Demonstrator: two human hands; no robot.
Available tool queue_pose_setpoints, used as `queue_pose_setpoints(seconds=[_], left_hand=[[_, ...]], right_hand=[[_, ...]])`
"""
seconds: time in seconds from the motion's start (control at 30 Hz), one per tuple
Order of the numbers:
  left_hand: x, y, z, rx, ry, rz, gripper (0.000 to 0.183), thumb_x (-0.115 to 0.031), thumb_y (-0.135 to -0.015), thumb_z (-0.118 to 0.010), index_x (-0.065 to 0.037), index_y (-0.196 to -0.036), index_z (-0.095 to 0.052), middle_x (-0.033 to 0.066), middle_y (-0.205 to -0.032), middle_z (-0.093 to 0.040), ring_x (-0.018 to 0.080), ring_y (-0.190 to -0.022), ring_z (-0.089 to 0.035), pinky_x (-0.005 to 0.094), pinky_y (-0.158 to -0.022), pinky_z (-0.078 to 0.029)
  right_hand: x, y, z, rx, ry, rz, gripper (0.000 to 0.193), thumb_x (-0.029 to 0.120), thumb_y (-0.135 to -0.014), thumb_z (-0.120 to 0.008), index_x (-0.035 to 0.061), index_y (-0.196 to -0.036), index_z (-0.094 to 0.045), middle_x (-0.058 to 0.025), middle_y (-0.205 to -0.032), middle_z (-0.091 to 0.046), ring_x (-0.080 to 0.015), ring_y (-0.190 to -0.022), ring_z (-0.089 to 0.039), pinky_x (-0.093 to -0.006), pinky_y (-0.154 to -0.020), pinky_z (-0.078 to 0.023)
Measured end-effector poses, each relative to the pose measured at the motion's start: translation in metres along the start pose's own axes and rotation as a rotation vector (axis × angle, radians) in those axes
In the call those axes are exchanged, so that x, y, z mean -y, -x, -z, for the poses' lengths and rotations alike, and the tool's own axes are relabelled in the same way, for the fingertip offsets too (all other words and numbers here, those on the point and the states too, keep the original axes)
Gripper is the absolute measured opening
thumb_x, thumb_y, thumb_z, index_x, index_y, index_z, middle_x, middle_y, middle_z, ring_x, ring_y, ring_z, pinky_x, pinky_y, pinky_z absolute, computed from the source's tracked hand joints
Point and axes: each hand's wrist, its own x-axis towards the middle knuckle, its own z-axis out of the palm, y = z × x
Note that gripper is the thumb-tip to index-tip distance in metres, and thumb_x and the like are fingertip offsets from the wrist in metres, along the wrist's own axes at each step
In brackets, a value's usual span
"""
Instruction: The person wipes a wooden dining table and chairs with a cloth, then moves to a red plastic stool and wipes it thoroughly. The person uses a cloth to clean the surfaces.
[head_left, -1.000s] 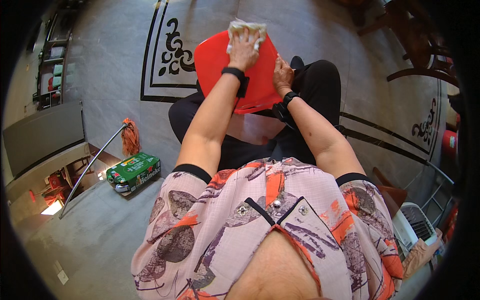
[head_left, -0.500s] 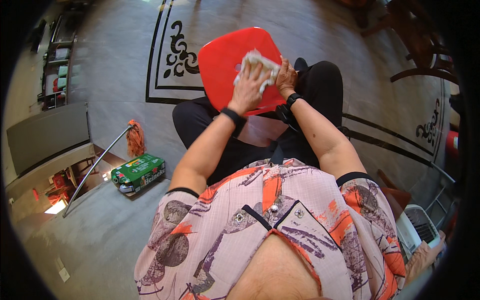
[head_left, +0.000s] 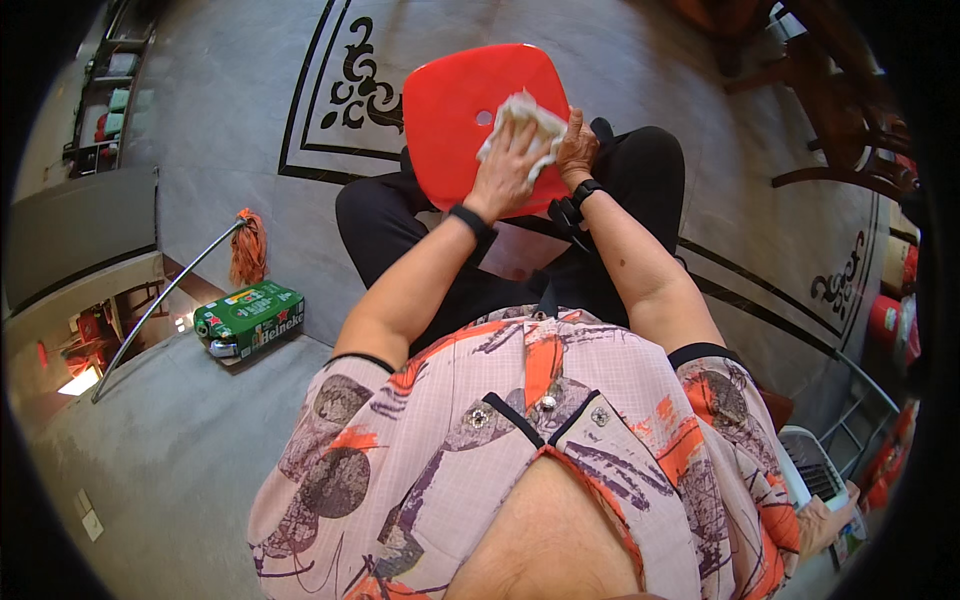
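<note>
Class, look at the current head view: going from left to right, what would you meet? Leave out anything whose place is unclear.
Grey panel, green carton, upper-left black floor scroll, red seat, right hand at the seat's edge, dark wooden chair.

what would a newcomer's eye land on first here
The glossy red stool seat at upper centre stands out first, with the person's left hand pressing a whitish cloth on it and the right hand gripping its right edge. Next come the green multipack of cans on the floor at left and the orange-headed mop beside it.
</note>
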Motion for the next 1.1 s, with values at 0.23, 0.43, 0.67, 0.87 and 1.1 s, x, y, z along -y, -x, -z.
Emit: queue_pose_setpoints(seconds=[0.23,0.43,0.67,0.87,1.1], left_hand=[[0.013,0.079,0.044,0.163,-0.174,0.106,0.064,-0.008,-0.079,-0.06,-0.019,-0.141,-0.054,0.0197,-0.154,-0.038,0.0509,-0.143,-0.027,0.0541,-0.119,-0.025],[0.103,0.0,0.016,0.02,-0.255,0.192,0.07,-0.013,-0.08,-0.06,-0.018,-0.149,-0.044,0.0226,-0.153,-0.036,0.0536,-0.136,-0.034,0.055,-0.116,-0.028],[0.136,-0.072,-0.013,-0.042,-0.259,0.254,0.056,-0.029,-0.089,-0.051,-0.028,-0.145,-0.049,0.0183,-0.152,-0.041,0.0523,-0.131,-0.039,0.0572,-0.117,-0.023],[0.013,0.019,0.011,-0.046,-0.053,0.034,0.052,-0.016,-0.083,-0.064,-0.021,-0.135,-0.061,0.0215,-0.151,-0.041,0.0529,-0.139,-0.031,0.0557,-0.117,-0.026],[-0.017,0.043,0.037,0.096,-0.021,0.063,0.062,-0.01,-0.076,-0.062,-0.019,-0.138,-0.056,0.0194,-0.147,-0.045,0.0492,-0.139,-0.033,0.0532,-0.118,-0.026]], right_hand=[[-0.007,0.0,-0.007,-0.077,-0.041,0.025,0.046,0.039,-0.097,-0.055,0.005,-0.126,-0.067,-0.0218,-0.116,-0.068,-0.0374,-0.108,-0.065,-0.0408,-0.094,-0.05],[-0.006,0.003,-0.003,-0.081,0.015,0.041,0.049,0.044,-0.094,-0.06,0.008,-0.127,-0.067,-0.0199,-0.114,-0.069,-0.0358,-0.104,-0.066,-0.0399,-0.092,-0.051],[-0.006,-0.002,-0.003,-0.066,0.011,0.012,0.046,0.04,-0.094,-0.062,0.0064,-0.125,-0.067,-0.0187,-0.114,-0.07,-0.0327,-0.104,-0.068,-0.0367,-0.089,-0.052],[-0.006,-0.002,-0.004,-0.084,-0.049,0.011,0.044,0.039,-0.101,-0.049,0.0066,-0.125,-0.068,-0.0191,-0.112,-0.07,-0.0342,-0.103,-0.067,-0.0382,-0.088,-0.051],[0.0,0.004,0.004,-0.025,-0.064,-0.042,0.049,0.039,-0.105,-0.038,0.0046,-0.121,-0.068,-0.0211,-0.111,-0.069,-0.0391,-0.104,-0.064,-0.0411,-0.088,-0.05]])
